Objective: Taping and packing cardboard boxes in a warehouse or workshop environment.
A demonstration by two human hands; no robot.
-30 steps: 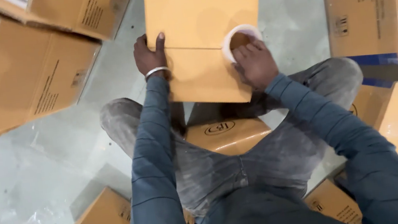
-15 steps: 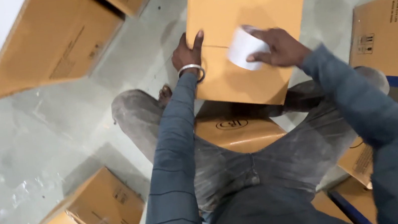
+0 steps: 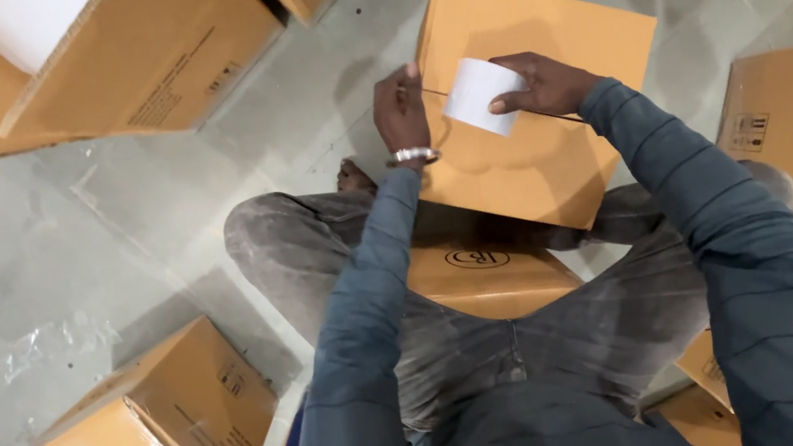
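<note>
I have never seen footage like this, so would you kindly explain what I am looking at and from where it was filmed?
There is no machine here: a person wears a camera on the head, looking down at their own arms and knees. The left hand, with a metal bangle, presses the near edge of a closed tan cardboard box in front of the knees. The right hand holds a white roll of tape over the box's seam. More tan cardboard boxes lie around on the grey concrete floor.
</note>
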